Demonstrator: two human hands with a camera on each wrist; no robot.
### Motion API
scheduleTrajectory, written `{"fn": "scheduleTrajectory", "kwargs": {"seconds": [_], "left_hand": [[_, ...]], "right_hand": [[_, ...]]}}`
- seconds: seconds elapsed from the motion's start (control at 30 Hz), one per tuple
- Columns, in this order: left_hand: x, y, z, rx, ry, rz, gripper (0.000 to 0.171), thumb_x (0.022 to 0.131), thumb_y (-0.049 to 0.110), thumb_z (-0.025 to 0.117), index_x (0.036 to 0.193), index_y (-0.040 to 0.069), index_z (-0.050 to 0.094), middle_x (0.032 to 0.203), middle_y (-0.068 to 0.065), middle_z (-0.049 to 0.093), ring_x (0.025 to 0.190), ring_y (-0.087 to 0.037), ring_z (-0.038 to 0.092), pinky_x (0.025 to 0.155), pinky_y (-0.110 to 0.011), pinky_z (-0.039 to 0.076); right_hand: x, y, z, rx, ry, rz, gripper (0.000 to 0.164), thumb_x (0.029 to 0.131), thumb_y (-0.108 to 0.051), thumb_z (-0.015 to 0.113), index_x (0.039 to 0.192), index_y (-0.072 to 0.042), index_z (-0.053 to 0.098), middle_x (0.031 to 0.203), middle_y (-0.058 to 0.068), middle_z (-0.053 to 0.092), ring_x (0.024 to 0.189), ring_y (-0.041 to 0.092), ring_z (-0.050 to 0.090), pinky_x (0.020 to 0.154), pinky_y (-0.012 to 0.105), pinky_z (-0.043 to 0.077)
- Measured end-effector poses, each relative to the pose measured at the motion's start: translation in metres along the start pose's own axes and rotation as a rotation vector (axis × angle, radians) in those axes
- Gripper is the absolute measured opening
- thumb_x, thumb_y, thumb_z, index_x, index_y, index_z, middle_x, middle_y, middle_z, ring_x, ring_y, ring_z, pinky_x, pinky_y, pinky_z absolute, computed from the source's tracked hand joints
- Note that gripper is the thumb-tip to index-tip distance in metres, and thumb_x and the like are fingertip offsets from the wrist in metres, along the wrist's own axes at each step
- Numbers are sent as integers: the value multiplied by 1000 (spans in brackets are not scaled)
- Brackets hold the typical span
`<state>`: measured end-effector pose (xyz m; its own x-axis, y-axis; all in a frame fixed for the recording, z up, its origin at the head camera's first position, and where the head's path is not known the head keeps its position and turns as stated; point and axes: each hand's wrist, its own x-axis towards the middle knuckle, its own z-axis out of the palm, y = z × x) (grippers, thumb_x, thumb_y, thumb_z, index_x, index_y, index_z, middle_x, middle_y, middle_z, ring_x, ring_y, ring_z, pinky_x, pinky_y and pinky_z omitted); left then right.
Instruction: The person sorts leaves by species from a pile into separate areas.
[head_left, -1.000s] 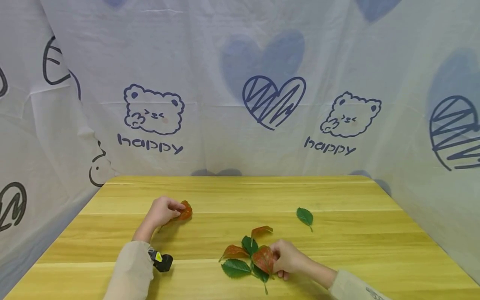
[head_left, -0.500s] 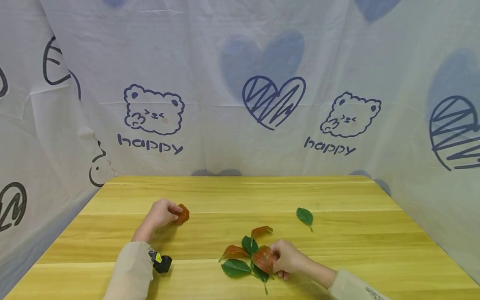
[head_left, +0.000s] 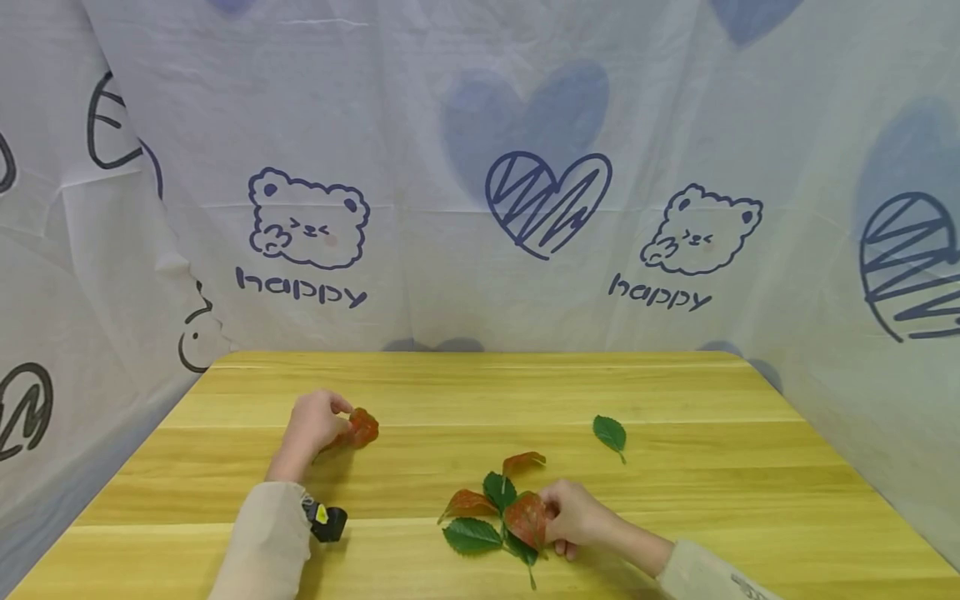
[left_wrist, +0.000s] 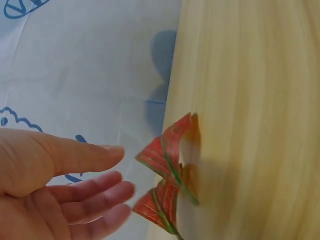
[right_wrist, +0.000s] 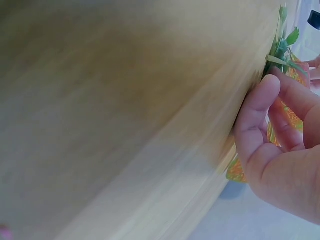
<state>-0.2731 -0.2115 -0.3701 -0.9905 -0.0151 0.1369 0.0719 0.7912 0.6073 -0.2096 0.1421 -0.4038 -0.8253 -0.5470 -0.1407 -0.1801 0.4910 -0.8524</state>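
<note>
Two red leaves (left_wrist: 167, 145) with green midribs lie at the table's left, one overlapping the other; the head view shows them as a red patch (head_left: 363, 427). Beside them is my left hand (head_left: 317, 423), its thumb and fingers apart with nothing between them in the left wrist view. At the front middle, my right hand (head_left: 577, 517) pinches the edge of a red leaf (head_left: 527, 518). That leaf lies over a cluster with a dark green leaf (head_left: 471, 536), another green leaf (head_left: 498, 490) and a red leaf (head_left: 468, 502). The right thumb and fingertips partly hide the held edge.
A single green leaf (head_left: 610, 433) lies alone at the right of the wooden table (head_left: 712, 500). A curled red leaf (head_left: 523, 462) sits just behind the cluster. White printed cloth (head_left: 420, 275) hangs behind the table. A black wrist camera (head_left: 327, 523) is on the left sleeve.
The left hand shifted the red leaves slightly left and toward the near side, then its fingers came off them. The right hand and the cluster have stayed in place.
</note>
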Motion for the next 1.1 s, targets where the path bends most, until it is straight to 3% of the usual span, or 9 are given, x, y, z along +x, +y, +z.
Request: {"fn": "scheduleTrajectory", "kwargs": {"seconds": [0.23,0.47,0.67,0.8,1.1], "left_hand": [[-2,20,4,29,79,62,15,74,-6,61,88,-7,67,83,-17,63,80,-31,58,71,-41,47],[-7,41,18,-51,8,126,11,79,-1,63,88,-2,68,79,-9,63,67,-20,59,56,-31,48],[-15,58,26,-98,-14,224,9,79,3,65,86,2,70,78,-3,63,70,-17,56,59,-30,47],[-22,69,34,-167,-68,280,8,79,4,66,85,4,70,77,-1,63,67,-14,54,58,-28,46],[-39,85,60,-242,-280,404,9,78,4,67,86,1,70,76,-3,65,62,-14,54,53,-24,44]], "right_hand": [[1,0,1,-37,14,-18,26,68,18,55,79,-4,64,49,2,49,36,6,46,34,22,42],[1,-1,3,-72,20,-37,34,66,18,56,90,-4,67,49,1,50,36,5,46,34,24,43],[1,-3,4,-84,20,-41,31,69,14,61,94,-4,67,48,-1,46,35,4,45,34,25,43],[1,-3,4,-89,17,-35,33,69,16,59,92,-5,66,48,-2,46,35,5,45,34,24,43],[0,-3,4,-114,20,-35,41,64,20,54,98,-1,64,52,1,45,36,6,45,34,23,43]]}}
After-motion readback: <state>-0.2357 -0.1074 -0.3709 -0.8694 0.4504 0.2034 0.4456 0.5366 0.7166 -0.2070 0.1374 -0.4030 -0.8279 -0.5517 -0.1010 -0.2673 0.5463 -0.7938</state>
